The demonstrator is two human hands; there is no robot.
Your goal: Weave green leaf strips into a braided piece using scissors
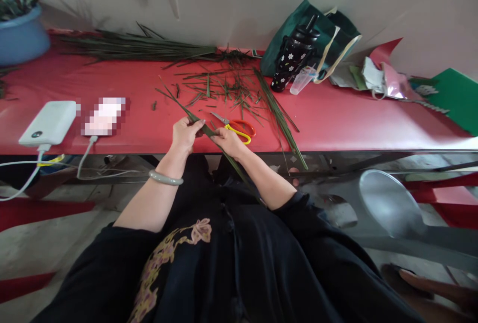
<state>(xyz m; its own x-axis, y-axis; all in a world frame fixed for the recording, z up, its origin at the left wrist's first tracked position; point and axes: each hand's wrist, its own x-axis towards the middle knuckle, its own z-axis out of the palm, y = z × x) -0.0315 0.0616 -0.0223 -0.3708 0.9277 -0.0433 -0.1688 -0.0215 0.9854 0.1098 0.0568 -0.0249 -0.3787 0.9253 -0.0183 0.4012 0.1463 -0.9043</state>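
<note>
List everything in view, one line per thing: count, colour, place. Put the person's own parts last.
leaf strip: one, green, held between both hands at the table's near edge
scissors: one, yellow and orange handles, on the table just beyond the right hand
cut leaf scraps: many, green, scattered mid-table
leaf bundle: one, green, along the table's far edge
leaf strips: several, green, right of the scissors, overhanging the edge
table: one, red top
power bank: one, white, left, cable attached
basin: one, blue, far left
bag: one, dark green, against the wall
bottle: one, black, flowered, leaning on the bag
bangle: one, pale green, left wrist
left hand: pinching the strip
right hand: pinching the strip
</note>
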